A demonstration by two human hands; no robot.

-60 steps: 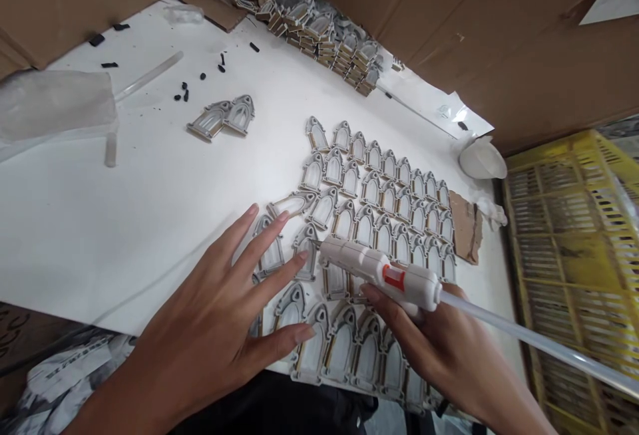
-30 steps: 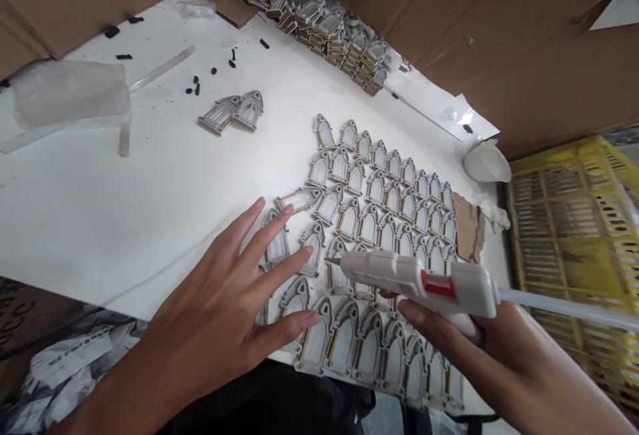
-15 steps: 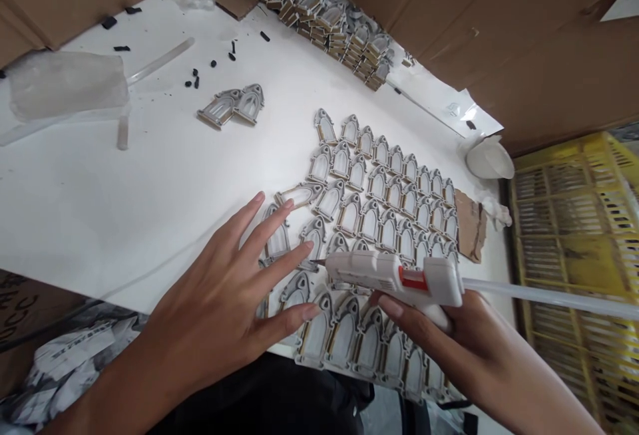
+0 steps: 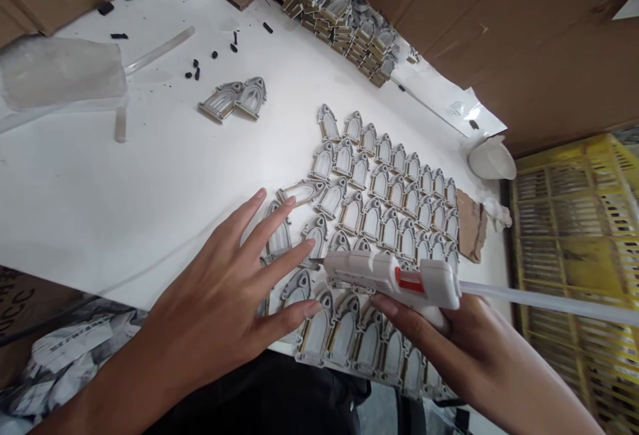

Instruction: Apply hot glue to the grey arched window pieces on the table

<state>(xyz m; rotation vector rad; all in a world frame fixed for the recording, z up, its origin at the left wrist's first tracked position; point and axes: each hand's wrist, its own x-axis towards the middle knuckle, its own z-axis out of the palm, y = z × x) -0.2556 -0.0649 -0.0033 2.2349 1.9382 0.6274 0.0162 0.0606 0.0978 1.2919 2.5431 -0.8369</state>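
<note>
My right hand [image 4: 429,335] is wrapped round the handle of a white hot glue gun [image 4: 369,272] with a red part and a long clear glue stick [image 4: 544,300] out of its back. The nozzle points left, at the lower edge of a small grey arched window-shaped piece [image 4: 315,235]; whether it touches cannot be made out. My left hand [image 4: 234,275] is spread flat over neighbouring pieces, its fingertips near an arched piece lying sideways [image 4: 302,191] and the one at the nozzle. Rows of similar arched pieces [image 4: 372,219] cover the table around both hands.
Two arched pieces [image 4: 232,99] lie apart at upper left, near black bits [image 4: 196,69] and a clear plastic bag [image 4: 62,76]. Stacked pieces [image 4: 344,22] stand at the back by cardboard [image 4: 464,29]. A white cup [image 4: 492,157] and yellow crate [image 4: 564,222] are at right.
The view has shifted slightly. My left hand stays spread in place and my right hand keeps the glue gun's nozzle at the same arched piece.
</note>
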